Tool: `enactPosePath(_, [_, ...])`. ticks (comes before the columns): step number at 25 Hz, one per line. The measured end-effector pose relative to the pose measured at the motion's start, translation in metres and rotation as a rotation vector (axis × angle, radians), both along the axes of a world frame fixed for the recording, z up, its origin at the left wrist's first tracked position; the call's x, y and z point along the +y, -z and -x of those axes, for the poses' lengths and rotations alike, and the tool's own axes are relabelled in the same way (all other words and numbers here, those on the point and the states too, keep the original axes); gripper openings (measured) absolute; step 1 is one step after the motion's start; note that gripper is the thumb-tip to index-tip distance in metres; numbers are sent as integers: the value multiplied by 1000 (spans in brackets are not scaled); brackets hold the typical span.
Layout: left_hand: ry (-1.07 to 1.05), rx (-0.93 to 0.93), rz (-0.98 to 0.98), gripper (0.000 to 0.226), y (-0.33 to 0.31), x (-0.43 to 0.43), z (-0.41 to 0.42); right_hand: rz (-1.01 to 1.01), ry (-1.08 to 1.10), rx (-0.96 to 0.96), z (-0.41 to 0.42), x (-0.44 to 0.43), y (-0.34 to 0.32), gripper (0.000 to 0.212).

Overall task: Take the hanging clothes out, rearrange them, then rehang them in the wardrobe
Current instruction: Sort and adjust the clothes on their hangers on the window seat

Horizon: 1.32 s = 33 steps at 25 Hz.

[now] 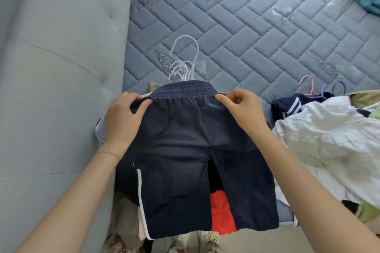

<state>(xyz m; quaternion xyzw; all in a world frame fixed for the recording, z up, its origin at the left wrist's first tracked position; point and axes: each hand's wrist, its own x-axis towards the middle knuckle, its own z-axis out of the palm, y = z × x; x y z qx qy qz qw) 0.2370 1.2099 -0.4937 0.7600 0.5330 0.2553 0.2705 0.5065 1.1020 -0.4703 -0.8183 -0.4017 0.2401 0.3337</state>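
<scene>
You're mid-rearrange: L hand & R hand each pinch a waistband end of the navy shorts at ctr, hanger hooks at 12 o'clock, loose pile at 3 o'clock, wardrobe rehanging not yet done.

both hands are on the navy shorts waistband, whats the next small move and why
Probably tug the waistband flat and square it under the white hanger hooks: the left hand and right hand each pinch one end of the navy shorts, and the elastic looks gathered.
</scene>
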Motion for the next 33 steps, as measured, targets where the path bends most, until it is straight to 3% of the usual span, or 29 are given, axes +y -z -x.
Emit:
enactPosePath(6, [52, 34, -44, 23, -135, -51, 32, -7, 68, -114, 47, -74, -139, 42])
enactPosePath(16, [165, 13, -126, 22, -275, -187, 52, -65, 190, -142, 89, -235, -286, 37])
enactPosePath(23, [256, -36, -169, 17, -314, -270, 10, -105, 279, -163, 63, -342, -329, 37])
enactPosePath(33, [222, -51, -176, 15, -326, -411, -124, -124, 265, -205, -68, -483, -342, 36])
